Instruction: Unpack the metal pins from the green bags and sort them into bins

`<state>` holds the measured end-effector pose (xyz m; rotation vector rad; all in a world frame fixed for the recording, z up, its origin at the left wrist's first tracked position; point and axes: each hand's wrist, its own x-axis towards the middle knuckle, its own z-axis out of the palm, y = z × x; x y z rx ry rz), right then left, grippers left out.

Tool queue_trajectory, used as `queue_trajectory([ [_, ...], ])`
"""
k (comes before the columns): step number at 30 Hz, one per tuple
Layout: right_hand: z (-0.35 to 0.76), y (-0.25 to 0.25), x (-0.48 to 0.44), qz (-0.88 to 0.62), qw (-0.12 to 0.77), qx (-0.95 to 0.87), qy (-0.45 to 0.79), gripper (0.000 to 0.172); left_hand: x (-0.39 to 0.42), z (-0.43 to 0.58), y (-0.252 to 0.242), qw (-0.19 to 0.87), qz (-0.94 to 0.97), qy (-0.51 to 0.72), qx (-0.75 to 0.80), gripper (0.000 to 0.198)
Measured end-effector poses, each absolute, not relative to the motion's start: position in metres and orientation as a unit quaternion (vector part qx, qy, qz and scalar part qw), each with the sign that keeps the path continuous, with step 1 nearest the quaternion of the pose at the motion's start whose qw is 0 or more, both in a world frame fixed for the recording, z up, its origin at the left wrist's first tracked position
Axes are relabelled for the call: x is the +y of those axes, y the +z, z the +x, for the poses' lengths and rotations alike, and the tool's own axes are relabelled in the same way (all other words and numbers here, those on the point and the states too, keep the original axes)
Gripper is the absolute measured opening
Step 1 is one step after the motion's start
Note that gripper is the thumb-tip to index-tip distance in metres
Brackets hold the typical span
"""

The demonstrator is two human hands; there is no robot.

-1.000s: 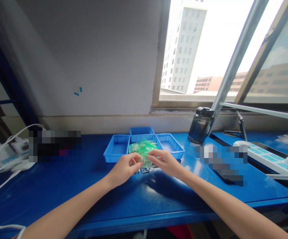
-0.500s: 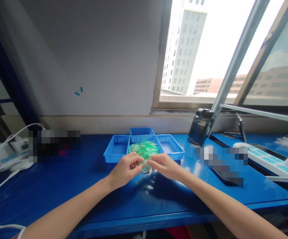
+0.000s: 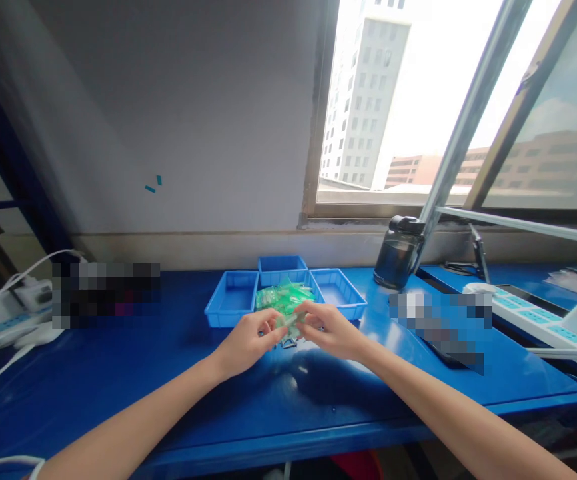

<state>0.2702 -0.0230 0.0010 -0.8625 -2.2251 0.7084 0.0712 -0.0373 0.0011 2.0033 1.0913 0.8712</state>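
Observation:
My left hand [image 3: 249,341] and my right hand [image 3: 332,330] meet over the near side of the bins. Both are closed, fingertips pinching a small, pale green, see-through plastic piece [image 3: 290,323] between them; its exact kind is too small to tell. Just behind lies a heap of shiny green plastic pieces [image 3: 288,295] in the middle bin. Below the fingertips, a few small dark metallic bits [image 3: 289,344] show on the blue table; the hands partly hide them.
Around the middle bin stand a left blue bin [image 3: 231,319], a right blue bin [image 3: 351,311] and a rear blue bin [image 3: 281,264]. A dark bottle [image 3: 397,257] and power strip [image 3: 533,315] are to the right. White cables [image 3: 6,343] lie at left.
My right fingers have risen slightly, and the pale green plastic piece between my hands shows more clearly. The whole view has shifted a little; the bins stay in place.

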Motion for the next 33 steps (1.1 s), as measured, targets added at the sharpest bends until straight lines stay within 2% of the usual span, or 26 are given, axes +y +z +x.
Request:
queue_trajectory([
  [8,0.273,-0.002,-0.021,-0.322,0.311,-0.855,0.262,0.016,-0.037,0.070,-0.001,0.385,0.764,0.310,0.415,0.033],
  [16,0.273,-0.001,-0.028,-0.308,0.339,-0.869,0.186,0.022,-0.038,0.070,-0.002,0.405,0.761,0.311,0.400,0.037],
  [20,0.272,-0.001,-0.027,-0.282,0.340,-0.872,0.212,0.030,-0.038,0.070,-0.004,0.425,0.753,0.314,0.392,0.036],
  [26,0.274,-0.004,-0.023,-0.291,0.333,-0.863,0.244,0.028,-0.036,0.071,-0.005,0.447,0.742,0.319,0.385,0.036],
  [33,0.275,-0.003,-0.025,-0.304,0.304,-0.895,0.124,0.028,-0.033,0.072,-0.010,0.465,0.724,0.336,0.383,0.035],
])
